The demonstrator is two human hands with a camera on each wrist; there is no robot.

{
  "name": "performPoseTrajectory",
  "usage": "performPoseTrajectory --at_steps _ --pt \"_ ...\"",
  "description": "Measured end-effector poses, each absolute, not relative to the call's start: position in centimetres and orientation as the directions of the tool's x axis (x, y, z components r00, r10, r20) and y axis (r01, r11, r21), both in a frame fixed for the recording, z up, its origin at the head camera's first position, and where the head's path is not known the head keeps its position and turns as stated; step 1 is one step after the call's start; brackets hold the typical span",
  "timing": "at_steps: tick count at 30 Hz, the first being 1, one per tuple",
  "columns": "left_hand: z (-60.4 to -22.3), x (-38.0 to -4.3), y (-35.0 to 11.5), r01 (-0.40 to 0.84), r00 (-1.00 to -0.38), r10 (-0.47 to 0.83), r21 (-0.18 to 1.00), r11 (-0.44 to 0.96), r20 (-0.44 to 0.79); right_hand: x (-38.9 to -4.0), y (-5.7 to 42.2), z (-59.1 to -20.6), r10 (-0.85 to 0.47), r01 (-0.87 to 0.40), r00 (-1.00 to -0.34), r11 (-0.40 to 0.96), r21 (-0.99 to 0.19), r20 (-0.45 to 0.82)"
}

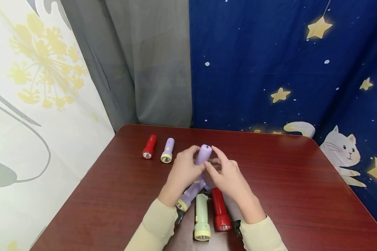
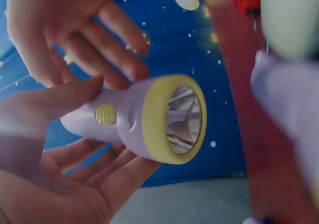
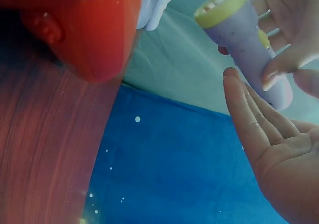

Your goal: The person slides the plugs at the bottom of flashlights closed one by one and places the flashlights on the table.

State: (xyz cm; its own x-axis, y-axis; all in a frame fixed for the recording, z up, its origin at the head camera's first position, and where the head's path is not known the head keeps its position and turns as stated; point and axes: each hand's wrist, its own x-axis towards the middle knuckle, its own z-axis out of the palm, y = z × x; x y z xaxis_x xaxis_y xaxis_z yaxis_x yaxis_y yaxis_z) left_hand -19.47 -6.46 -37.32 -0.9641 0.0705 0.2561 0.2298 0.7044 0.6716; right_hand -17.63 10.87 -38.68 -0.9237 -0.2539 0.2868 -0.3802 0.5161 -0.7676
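Raised over the table is a purple flashlight (image 1: pixel 204 155) with a yellow rim round its lens. My left hand (image 1: pixel 183 170) holds it by the body, thumb on one side and fingers on the other. In the left wrist view the lens of this flashlight (image 2: pixel 155 119) faces the camera, and a yellow switch sits on its side. My right hand (image 1: pixel 232 176) is beside the tail end. The right wrist view shows that hand (image 3: pixel 284 154) with its fingers straight, alongside the flashlight body.
Near my forearms lie a second purple flashlight (image 1: pixel 193 191), a pale green flashlight (image 1: pixel 202 212) and a red flashlight (image 1: pixel 219 205). Farther back on the left are a small red flashlight (image 1: pixel 150 144) and a small purple one (image 1: pixel 168 148). Curtains hang behind the dark red table (image 1: pixel 286 181).
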Motion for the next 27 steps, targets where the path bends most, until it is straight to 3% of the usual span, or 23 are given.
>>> performPoseTrajectory --at_steps 9,15,21,27 --pt "-36.6 -28.1 -8.5 0.093 -0.985 -0.019 0.629 0.772 0.169 -17.9 10.9 -39.3 -0.273 -0.308 -0.945 0.562 -0.768 0.18" --pt "-38.6 -32.9 -10.0 0.005 -0.997 -0.037 0.515 0.857 0.071 -17.8 11.0 -39.5 -0.281 -0.28 -0.951 0.604 -0.747 0.129" --pt "-41.0 -35.2 -10.8 -0.024 -1.0 -0.017 0.399 0.917 -0.021 -17.8 11.1 -39.5 -0.304 -0.282 -0.947 0.635 -0.72 0.103" --pt "-41.7 -35.8 -10.7 -0.037 -0.998 -0.018 0.383 0.923 -0.053 -17.9 11.2 -39.5 -0.291 -0.272 -0.951 0.642 -0.716 0.101"
